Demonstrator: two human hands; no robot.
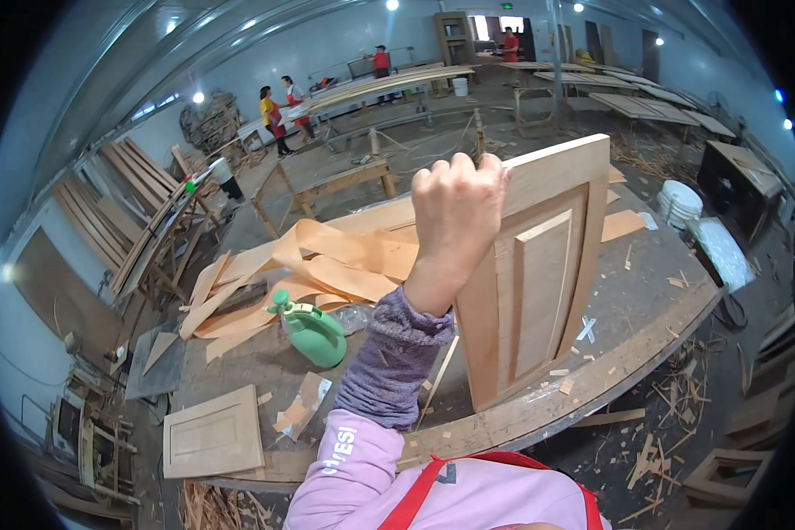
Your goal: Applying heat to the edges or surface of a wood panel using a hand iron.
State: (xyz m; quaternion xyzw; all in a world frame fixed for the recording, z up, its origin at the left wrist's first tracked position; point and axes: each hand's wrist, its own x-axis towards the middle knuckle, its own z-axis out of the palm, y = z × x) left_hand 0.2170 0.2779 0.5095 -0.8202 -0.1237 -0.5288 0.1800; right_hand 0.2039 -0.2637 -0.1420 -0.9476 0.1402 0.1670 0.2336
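Sleeve in pink and grey knit rises from the lower edge, a red apron strap across the chest below it. Which arm this is cannot be told for certain; it reads as the left hand (458, 210), fist closed over the top edge of a wooden cabinet door (534, 274). Fingers wrap the far side, knuckles toward the camera. No other hand in view.

Door stands upright on its lower edge on the worktop (618, 291), tilted slightly, its raised panel side to the right of the fist. Grip at the top rail likely keeps it balanced on edge; nothing else props it.

Just left of the arm: a green spray bottle (314, 329) lying on the worktop, nozzle toward the far left. Beside it a heap of curled veneer strips (327, 261), pale tan, loose and overlapping, reaching behind the door. Nearer the front left corner a second panel door (212, 433) lies flat, well apart from the held one. Small offcuts and chips are scattered over the grey surface and on the floor below right.

Farther right: a white bucket (680, 203) off the worktop's edge. Beyond, long benches with boards, stacked timber along the left wall, and several people in red and yellow tops (274, 110) standing far off under ceiling lamps.
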